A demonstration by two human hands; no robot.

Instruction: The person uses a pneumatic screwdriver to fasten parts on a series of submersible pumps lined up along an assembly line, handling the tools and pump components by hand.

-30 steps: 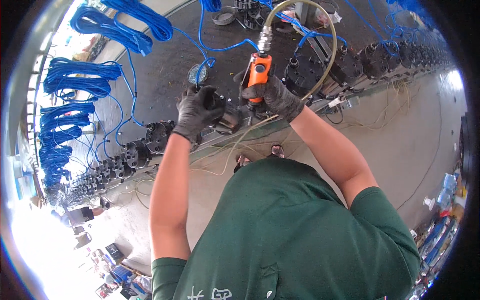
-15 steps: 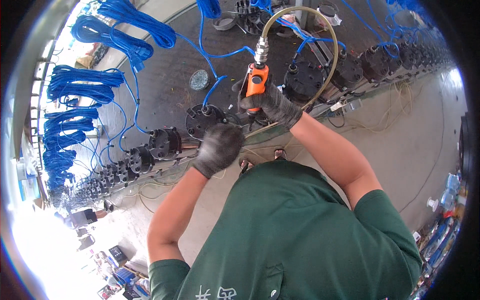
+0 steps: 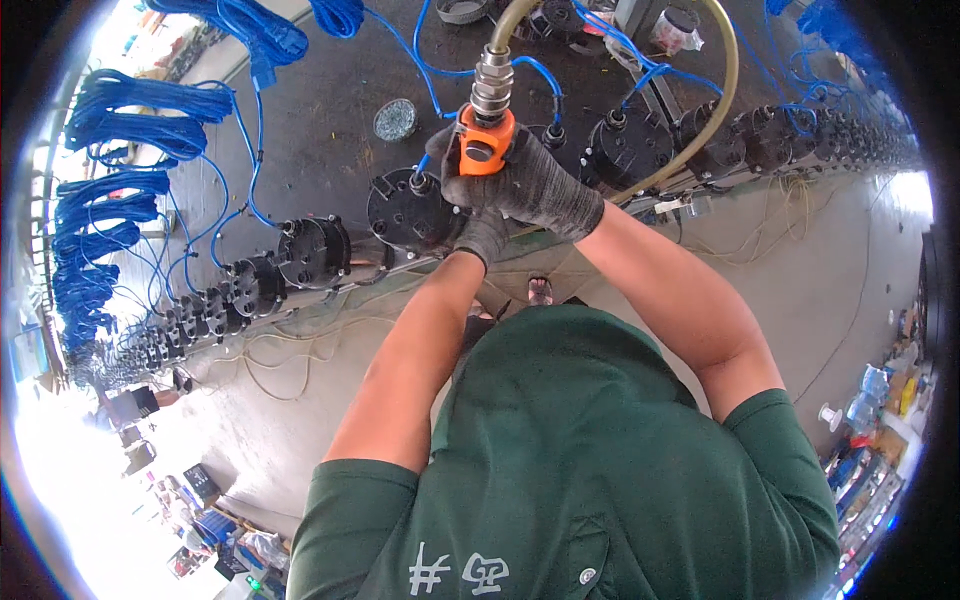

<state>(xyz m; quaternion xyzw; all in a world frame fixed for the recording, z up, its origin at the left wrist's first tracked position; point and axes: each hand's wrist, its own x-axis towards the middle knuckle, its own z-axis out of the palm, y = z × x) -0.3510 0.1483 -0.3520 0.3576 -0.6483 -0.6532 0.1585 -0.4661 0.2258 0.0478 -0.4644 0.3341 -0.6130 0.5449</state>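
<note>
My right hand [image 3: 545,190], in a dark grey knit glove, is wrapped round an orange pneumatic screwdriver [image 3: 487,152], whose metal coupling points away from me. Its lower end is hidden behind the hands. Close under it is my left hand [image 3: 485,234], gloved alike, with its fingers out of sight below the right one. A round black housing [image 3: 412,212] with a blue cable stands just left of both hands. Another such housing [image 3: 625,158] is to the right.
A yellowish air hose [image 3: 733,70] loops from the screwdriver to the right. More black housings [image 3: 257,285] line the near edge of the dark table [image 3: 330,150]. Blue cable bundles [image 3: 150,100] lie at the left. A round dish of small parts [image 3: 396,120] sits beyond my hands.
My left hand has moved right, in under the right hand. The screwdriver has come slightly left and nearer the camera. The whole view has shifted a little.
</note>
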